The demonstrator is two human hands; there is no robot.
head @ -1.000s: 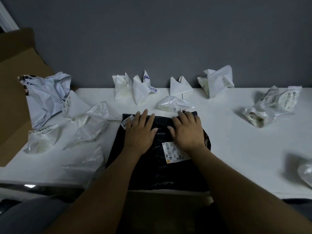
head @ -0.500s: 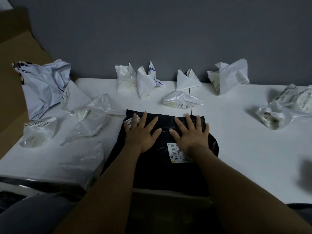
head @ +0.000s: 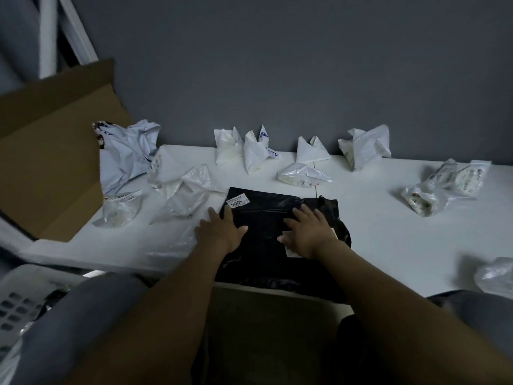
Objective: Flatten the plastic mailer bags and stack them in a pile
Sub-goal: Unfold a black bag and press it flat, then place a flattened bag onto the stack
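Nothing's actually gripped here. The left hand [head: 219, 232] and right hand [head: 308, 234] are both pressed palm-down on the black mailer bag [head: 263, 218], fingers straight and a bit spread. The left hand sits right on the bag's left edge, with its outer fingers spilling onto the white table [head: 388, 245] and its fingertips just short of the small sticker [head: 237, 200] at the far-left corner. The right hand is on the right-centre part, covering most of a white label [head: 291, 250]. Both forearms come in from the near side, angled slightly toward each other.

The bag lies mostly flat mid-table and is wrinkled on its right side. Its near end reaches the table's front edge, with a brown cardboard box [head: 263, 329] below.

Room-wise, there's a good stretch of bare table to the right before the clear crumpled bags [head: 424, 195]. The left is tight: translucent bags [head: 180, 201] are just beside the far-left corner and a flat clear one [head: 172, 243] is next to the left hand. A white crumpled bag [head: 302, 175] sits just past the far edge, and a row of white bags [head: 256, 154] stands along the grey wall. An open cardboard carton [head: 50, 162] crowds the left end, with a big pale mailer [head: 125, 151] against it.
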